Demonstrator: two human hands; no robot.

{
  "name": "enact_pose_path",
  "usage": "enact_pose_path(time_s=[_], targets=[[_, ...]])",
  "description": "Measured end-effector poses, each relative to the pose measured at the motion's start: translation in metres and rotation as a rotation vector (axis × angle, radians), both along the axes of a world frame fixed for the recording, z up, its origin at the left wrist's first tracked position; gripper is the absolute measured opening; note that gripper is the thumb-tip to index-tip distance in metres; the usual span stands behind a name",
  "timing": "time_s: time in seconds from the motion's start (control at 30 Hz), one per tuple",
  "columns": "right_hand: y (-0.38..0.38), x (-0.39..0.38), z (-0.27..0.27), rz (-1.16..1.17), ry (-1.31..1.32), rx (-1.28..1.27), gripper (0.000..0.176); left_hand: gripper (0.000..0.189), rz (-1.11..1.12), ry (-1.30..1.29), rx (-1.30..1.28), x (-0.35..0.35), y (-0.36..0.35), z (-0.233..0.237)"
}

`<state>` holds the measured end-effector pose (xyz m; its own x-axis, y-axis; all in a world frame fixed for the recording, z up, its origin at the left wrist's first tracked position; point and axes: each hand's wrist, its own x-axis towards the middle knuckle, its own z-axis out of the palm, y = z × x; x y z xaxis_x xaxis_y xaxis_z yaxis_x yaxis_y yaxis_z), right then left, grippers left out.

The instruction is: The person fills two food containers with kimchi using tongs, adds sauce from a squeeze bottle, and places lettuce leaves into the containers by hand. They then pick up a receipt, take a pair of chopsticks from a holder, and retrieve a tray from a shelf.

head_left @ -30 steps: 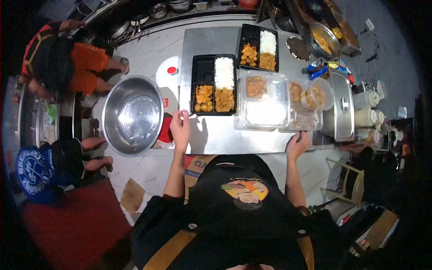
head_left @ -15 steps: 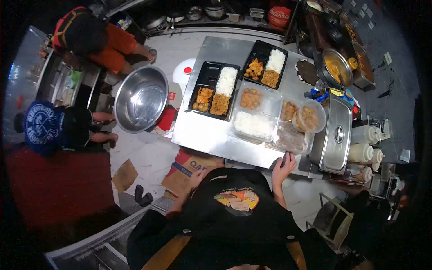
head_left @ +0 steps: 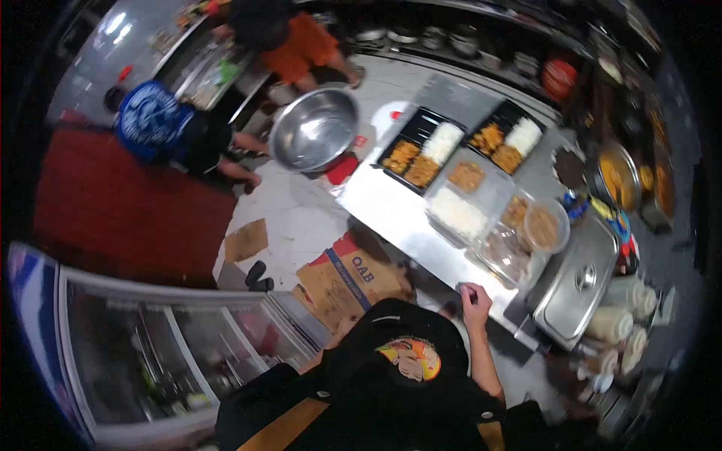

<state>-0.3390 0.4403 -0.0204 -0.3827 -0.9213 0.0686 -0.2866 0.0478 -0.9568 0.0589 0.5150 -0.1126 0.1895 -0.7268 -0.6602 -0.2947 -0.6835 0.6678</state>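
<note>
My right hand (head_left: 474, 302) is at the near edge of the steel table (head_left: 376, 192), its fingers curled together; whether something small is in them I cannot make out. Only a sliver of my left forearm (head_left: 336, 340) shows beside my black apron (head_left: 353, 368), the fingers hidden. Nearest my right hand on the table is a clear plastic container of food (head_left: 502, 254), with a round tub (head_left: 543, 228) overlapping it. Another clear container (head_left: 457, 214) holds rice and brown food. Behind stand two black compartment trays, a left tray (head_left: 416, 120) and a right tray (head_left: 502, 110), with rice and cooked food.
A lidded steel pan (head_left: 575, 282) and squeeze bottles (head_left: 611, 323) line the right. A cardboard box (head_left: 346, 278) lies on the floor below the table. At left are a glass-topped freezer (head_left: 173, 331), a large steel basin (head_left: 316, 131) and two people, one in blue (head_left: 150, 120), one in orange shorts (head_left: 301, 49).
The view has turned left, bringing more of the freezer into sight. My right hand's fingers have curled in at the table edge. My left hand has slipped mostly out of sight behind the apron.
</note>
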Motion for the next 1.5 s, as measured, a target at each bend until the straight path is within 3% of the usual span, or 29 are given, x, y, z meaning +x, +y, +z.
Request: enact_pose_path(time_s=[0.07, 0.13, 0.2, 0.23, 0.3, 0.33, 0.37, 0.47, 0.57, 0.67, 0.7, 0.77, 0.83, 0.87, 0.9, 0.93, 0.97, 1.07, 1.13, 1.17, 1.27, 1.33, 1.4, 1.43, 1.5], targets=[[-0.005, -0.001, 0.004, 0.030, -0.058, 0.003, 0.014, 0.040, -0.313, -0.431, 0.033, -0.023, 0.004, -0.005], [-0.016, -0.002, 0.001, 0.089, 0.052, -0.088, 0.031, 0.045, -0.264, -0.324, -0.066, -0.001, -0.001, -0.011], [-0.026, 0.005, 0.005, 0.205, 0.104, -0.075, 0.039, 0.039, -0.461, -0.358, -0.064, 0.021, 0.009, -0.032], [-0.031, 0.011, 0.000, 0.218, 0.051, -0.143, 0.041, 0.033, -0.203, 0.013, 0.012, 0.025, 0.015, -0.051], [-0.031, 0.027, -0.003, 0.292, -0.009, -0.128, 0.041, 0.026, -0.347, -0.025, -0.229, 0.043, 0.026, -0.017], [-0.027, 0.041, -0.002, 0.325, -0.023, -0.180, 0.043, 0.024, -0.132, -0.160, -0.236, 0.035, 0.038, -0.003], [-0.022, 0.053, -0.002, 0.374, -0.030, -0.106, 0.044, 0.029, -0.022, -0.132, -0.403, 0.036, 0.049, 0.003], [-0.006, 0.086, -0.021, 0.527, -0.032, -0.029, 0.046, 0.040, 0.271, -0.065, -0.195, 0.035, 0.082, 0.008], [0.015, 0.123, -0.044, 0.715, 0.086, 0.064, 0.042, 0.038, 0.226, -0.194, -0.263, 0.045, 0.131, -0.006], [0.035, 0.147, -0.099, 0.973, 0.284, 0.334, 0.024, 0.039, 0.405, -0.329, -0.301, 0.063, 0.197, -0.029], [0.043, 0.158, -0.099, 1.002, 0.306, 0.350, 0.024, 0.037, 0.598, -0.180, -0.143, 0.069, 0.215, -0.021], [0.050, 0.189, -0.101, 1.343, 0.576, 0.502, 0.025, 0.013, 1.070, 0.055, -0.303, 0.086, 0.251, -0.038], [0.056, 0.227, -0.109, 1.403, 0.491, 0.547, 0.026, 0.013, 1.370, 0.067, -0.404, 0.113, 0.270, -0.018], [0.058, 0.256, -0.094, 1.364, 0.434, 0.809, 0.027, 0.017, 1.496, 0.066, -0.471, 0.121, 0.277, 0.000], [0.064, 0.284, -0.085, 1.501, 0.384, 0.424, 0.029, 0.024, 1.525, 0.080, -0.474, 0.130, 0.286, 0.014], [0.069, 0.313, -0.086, 1.542, 0.324, 0.496, 0.030, 0.031, 1.551, 0.091, -0.484, 0.137, 0.294, 0.022], [0.083, 0.356, -0.029, 1.630, 0.368, 0.508, 0.030, 0.031, 1.565, 0.093, -0.481, 0.139, 0.298, 0.022], [0.120, 0.454, 0.043, 1.919, 0.259, 0.167, 0.026, 0.040, 1.571, -0.042, -0.441, 0.133, 0.297, 0.010], [0.143, 0.498, 0.092, 2.057, 0.240, 0.027, 0.025, 0.046, 1.610, -0.418, -0.537, 0.116, 0.297, -0.005], [0.155, 0.514, 0.108, 2.118, 0.205, -0.035, 0.024, 0.051, 1.730, -0.446, -0.546, 0.111, 0.290, 0.028], [0.185, 0.542, 0.118, 2.216, 0.049, -0.086, 0.027, 0.055, 1.734, -0.680, -0.603, 0.112, 0.295, 0.063], [0.199, 0.544, 0.126, 2.291, 0.016, -0.158, 0.025, 0.056, 1.709, -0.820, -0.463, 0.109, 0.294, 0.086], [0.209, 0.540, 0.133, 2.387, 0.042, -0.095, 0.024, 0.056, 1.645, -1.006, -0.537, 0.113, 0.295, 0.087], [0.213, 0.536, 0.137, 2.401, -0.009, -0.131, 0.018, 0.055, 1.763, -0.972, -0.592, 0.115, 0.288, 0.102], [0.214, 0.530, 0.149, 2.465, -0.091, -0.133, 0.019, 0.056, 1.717, -1.093, -0.699, 0.119, 0.287, 0.145]])
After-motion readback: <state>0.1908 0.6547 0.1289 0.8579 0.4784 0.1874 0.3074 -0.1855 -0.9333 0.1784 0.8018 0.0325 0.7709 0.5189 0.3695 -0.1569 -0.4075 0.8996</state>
